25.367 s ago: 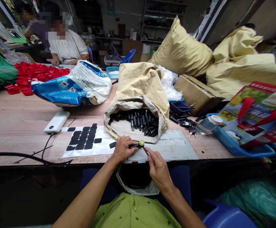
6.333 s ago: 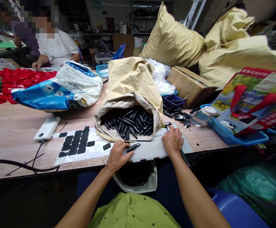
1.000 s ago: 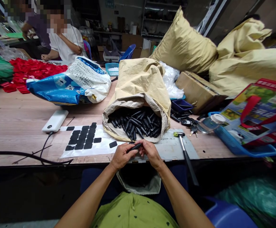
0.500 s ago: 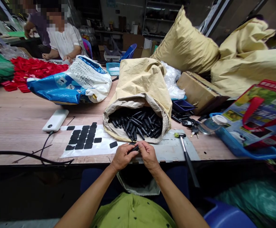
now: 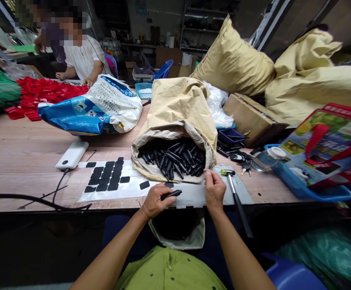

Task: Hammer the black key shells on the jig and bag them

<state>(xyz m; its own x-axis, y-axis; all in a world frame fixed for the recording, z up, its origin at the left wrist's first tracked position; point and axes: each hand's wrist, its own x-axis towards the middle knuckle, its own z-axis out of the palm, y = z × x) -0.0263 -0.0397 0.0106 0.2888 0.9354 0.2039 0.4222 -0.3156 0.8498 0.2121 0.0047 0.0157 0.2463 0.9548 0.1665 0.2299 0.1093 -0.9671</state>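
Observation:
My left hand [image 5: 157, 199] is closed around a small black tube-shaped piece [image 5: 171, 195], whose end points to the right. Off to the right, my right hand [image 5: 214, 190] has its thumb and forefinger pinched together by the lower right rim of the sack; whatever they hold, if anything, is too small to make out. The cream-coloured sack [image 5: 178, 100] lies with its mouth towards me. Inside it is a heap of black pointed pieces [image 5: 175, 158]. To the left, a white sheet [image 5: 136, 192] carries rows of black rounded patches [image 5: 102, 180]. A hammer [image 5: 235, 189] lies right of my right hand.
A white power bank [image 5: 71, 155] with a cable lies at left. Behind are a blue-and-white bag [image 5: 102, 105] and red pieces [image 5: 51, 94], near a person in white [image 5: 84, 60]. At right are keys [image 5: 246, 167], a jar [image 5: 268, 159] and a blue basket [image 5: 311, 189]. An open bag [image 5: 178, 241] hangs below the table edge.
My right hand has left the black piece and moved right, to beside the sack's rim. The left hand keeps the piece, now more visible. The view has shifted slightly.

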